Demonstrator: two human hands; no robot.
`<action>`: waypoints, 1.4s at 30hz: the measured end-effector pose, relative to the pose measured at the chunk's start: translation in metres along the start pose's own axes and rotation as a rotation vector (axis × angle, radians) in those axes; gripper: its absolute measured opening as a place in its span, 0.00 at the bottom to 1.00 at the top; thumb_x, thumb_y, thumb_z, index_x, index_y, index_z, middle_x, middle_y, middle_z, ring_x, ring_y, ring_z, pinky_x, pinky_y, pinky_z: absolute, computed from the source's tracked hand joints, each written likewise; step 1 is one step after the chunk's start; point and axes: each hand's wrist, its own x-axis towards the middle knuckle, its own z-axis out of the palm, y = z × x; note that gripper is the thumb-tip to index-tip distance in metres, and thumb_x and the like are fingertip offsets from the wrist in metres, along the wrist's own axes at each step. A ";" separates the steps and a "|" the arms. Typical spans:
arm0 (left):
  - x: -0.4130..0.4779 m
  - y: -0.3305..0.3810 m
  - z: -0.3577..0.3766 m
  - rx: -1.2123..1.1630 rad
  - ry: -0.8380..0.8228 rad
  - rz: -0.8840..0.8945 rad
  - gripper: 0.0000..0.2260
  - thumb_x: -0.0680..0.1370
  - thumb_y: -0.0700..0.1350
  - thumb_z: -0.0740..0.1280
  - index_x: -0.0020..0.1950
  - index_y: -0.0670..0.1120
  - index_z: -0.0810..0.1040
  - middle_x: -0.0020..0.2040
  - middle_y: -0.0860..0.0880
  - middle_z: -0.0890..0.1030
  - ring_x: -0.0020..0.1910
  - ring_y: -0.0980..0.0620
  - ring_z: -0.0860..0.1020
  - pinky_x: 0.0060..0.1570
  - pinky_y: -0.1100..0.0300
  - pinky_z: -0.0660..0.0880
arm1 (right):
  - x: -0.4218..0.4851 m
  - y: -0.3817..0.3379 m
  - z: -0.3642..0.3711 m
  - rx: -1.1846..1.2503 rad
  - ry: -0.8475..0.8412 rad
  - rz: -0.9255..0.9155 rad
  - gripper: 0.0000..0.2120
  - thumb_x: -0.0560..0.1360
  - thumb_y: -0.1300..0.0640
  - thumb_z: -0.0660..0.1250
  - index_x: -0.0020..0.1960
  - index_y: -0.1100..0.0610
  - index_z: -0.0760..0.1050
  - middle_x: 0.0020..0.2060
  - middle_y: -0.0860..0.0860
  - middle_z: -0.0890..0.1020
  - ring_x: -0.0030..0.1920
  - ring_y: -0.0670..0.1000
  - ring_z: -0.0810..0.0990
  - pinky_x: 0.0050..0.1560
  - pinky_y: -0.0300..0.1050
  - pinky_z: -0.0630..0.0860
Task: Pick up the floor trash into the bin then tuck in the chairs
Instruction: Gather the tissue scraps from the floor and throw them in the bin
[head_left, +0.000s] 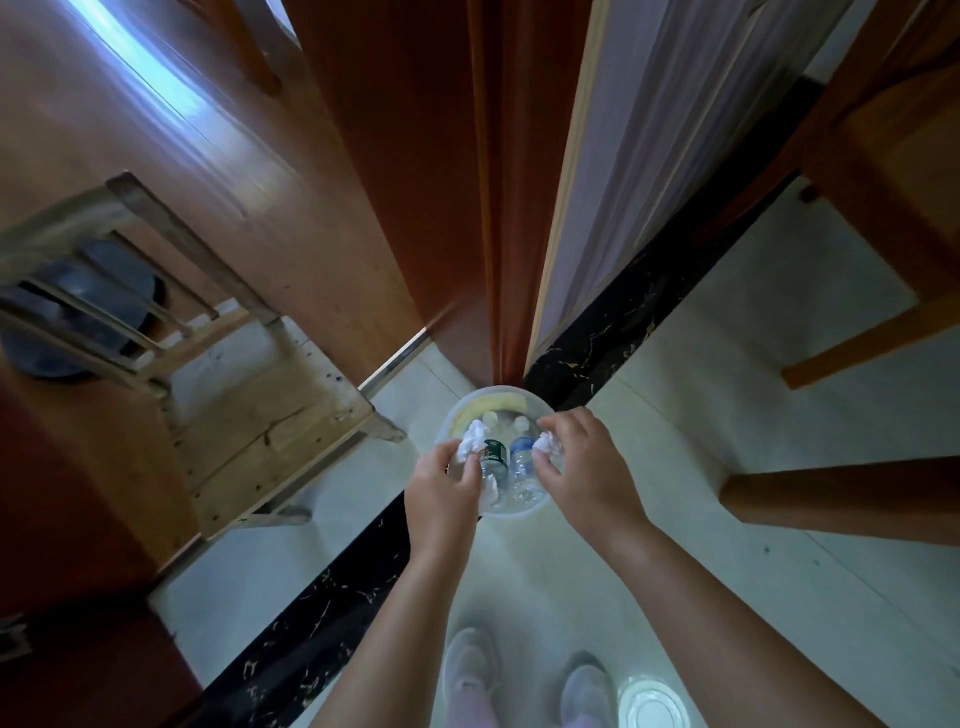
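A clear round bin (519, 510) stands on the pale floor at the foot of a door frame, with plastic bottles (521, 457) and paper inside. Both hands hover over its rim. My left hand (445, 486) is shut on a crumpled white paper wad (471, 439). My right hand (584, 460) is shut on another white paper wad (543, 444). A worn pale wooden chair (249, 421) stands to the left of the bin. An orange-brown wooden chair (878, 171) stands at the right.
A clear plastic lid or dish (655, 707) lies on the floor beside my right shoe. Dark wooden beam (841, 499) juts in from the right. A dark round basin (88, 317) sits behind the pale chair. Brown door panels rise ahead.
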 end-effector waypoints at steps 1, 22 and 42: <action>0.004 -0.001 0.002 -0.018 -0.006 -0.028 0.13 0.77 0.44 0.66 0.61 0.43 0.77 0.57 0.47 0.79 0.54 0.52 0.76 0.52 0.61 0.71 | 0.003 0.000 0.003 0.006 -0.005 0.012 0.14 0.75 0.60 0.64 0.60 0.61 0.73 0.57 0.55 0.74 0.57 0.52 0.72 0.47 0.37 0.68; -0.004 0.000 -0.020 0.226 -0.099 0.283 0.18 0.77 0.45 0.65 0.67 0.45 0.73 0.61 0.51 0.76 0.58 0.55 0.74 0.52 0.69 0.64 | -0.009 0.008 0.014 0.004 -0.068 0.132 0.20 0.76 0.56 0.64 0.66 0.58 0.69 0.62 0.52 0.72 0.62 0.51 0.70 0.52 0.40 0.70; -0.152 0.085 -0.002 0.479 -0.158 1.026 0.16 0.73 0.49 0.61 0.51 0.41 0.82 0.48 0.46 0.83 0.49 0.43 0.79 0.49 0.49 0.76 | -0.164 0.004 -0.110 -0.136 0.370 0.303 0.19 0.72 0.49 0.58 0.54 0.61 0.78 0.53 0.57 0.81 0.55 0.58 0.78 0.57 0.54 0.73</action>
